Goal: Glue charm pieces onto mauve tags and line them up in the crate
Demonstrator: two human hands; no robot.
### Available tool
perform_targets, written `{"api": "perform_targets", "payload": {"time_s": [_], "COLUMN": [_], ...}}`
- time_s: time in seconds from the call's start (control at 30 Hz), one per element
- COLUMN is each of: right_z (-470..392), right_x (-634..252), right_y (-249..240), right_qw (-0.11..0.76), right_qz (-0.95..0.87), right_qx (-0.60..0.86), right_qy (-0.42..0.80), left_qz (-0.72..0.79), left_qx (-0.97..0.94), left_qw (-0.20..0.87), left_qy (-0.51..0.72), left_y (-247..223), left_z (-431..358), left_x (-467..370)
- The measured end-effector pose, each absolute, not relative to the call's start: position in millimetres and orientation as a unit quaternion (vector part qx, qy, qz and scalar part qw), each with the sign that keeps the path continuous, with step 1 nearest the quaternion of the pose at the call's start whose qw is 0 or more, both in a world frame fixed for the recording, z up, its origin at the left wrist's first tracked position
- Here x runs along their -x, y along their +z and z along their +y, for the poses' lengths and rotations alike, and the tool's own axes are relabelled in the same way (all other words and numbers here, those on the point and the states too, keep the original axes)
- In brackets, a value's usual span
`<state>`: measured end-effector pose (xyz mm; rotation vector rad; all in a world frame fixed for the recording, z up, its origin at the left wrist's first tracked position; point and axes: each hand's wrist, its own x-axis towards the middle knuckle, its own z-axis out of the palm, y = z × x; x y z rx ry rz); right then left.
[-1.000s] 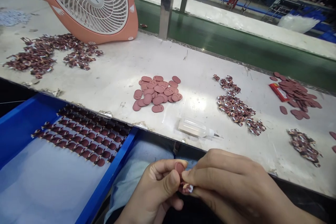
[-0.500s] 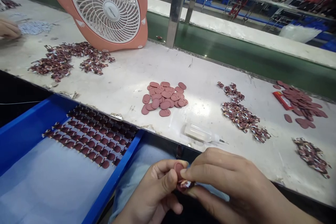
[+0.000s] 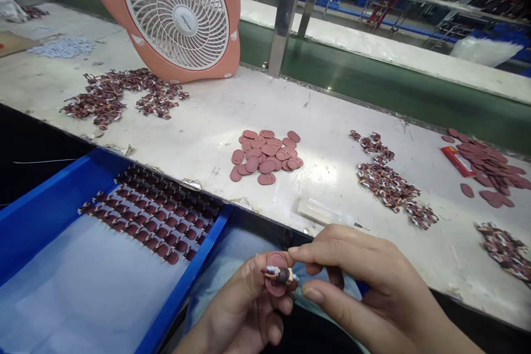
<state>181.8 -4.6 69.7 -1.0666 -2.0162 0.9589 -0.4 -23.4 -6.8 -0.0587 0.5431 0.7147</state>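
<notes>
My left hand (image 3: 244, 290) grips a reddish oval disc (image 3: 276, 259) with a small figure (image 3: 283, 275) lying across it. My right hand (image 3: 369, 279) is free, loosely spread beside them; whether its index fingertip touches the disc, I cannot tell. Beyond sit the blue tray (image 3: 185, 282), the clear bottle (image 3: 317, 211), a pile of similar discs (image 3: 269, 154) and, farther, the orange fan (image 3: 182, 19).
</notes>
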Motion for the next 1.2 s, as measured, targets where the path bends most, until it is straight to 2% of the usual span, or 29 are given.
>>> {"api": "perform_targets", "payload": {"time_s": [0.27,0.43,0.7,0.87,0.97,1.07,1.2], "right_z": [-0.1,2.9,3.6,-5.8,-7.6,-4.1,3.6], "right_x": [-174.2,-169.5,-163.7,-150.0,-134.4,-121.8,-111.7], "right_y": [66.8,62.4,48.0,25.8,8.6,-4.4,-7.0], "right_qw": [0.337,0.314,0.334,0.349,0.395,0.423,0.411], "right_qz": [-0.764,-0.767,-0.787,-0.819,-0.809,-0.822,-0.843], "right_qx": [0.39,0.396,0.402,0.437,0.436,0.381,0.345], "right_qy": [0.388,0.396,0.326,0.125,0.016,0.02,0.036], "left_qz": [0.271,0.251,0.245,0.39,0.453,0.484,0.522], "left_qx": [-0.023,-0.047,-0.067,-0.108,-0.149,-0.168,-0.15], "left_qw": [0.9,0.9,0.904,0.78,0.708,0.671,0.639], "left_qy": [0.341,0.354,0.344,0.476,0.52,0.536,0.546], "left_y": [-8.4,-10.3,-14.4,-9.7,-6.0,-4.3,-4.4], "left_z": [-22.9,-19.6,-10.0,-19.5,-24.1,-24.4,-21.7], "left_x": [1.8,4.8,10.3,18.8,22.7,25.2,29.2]}}
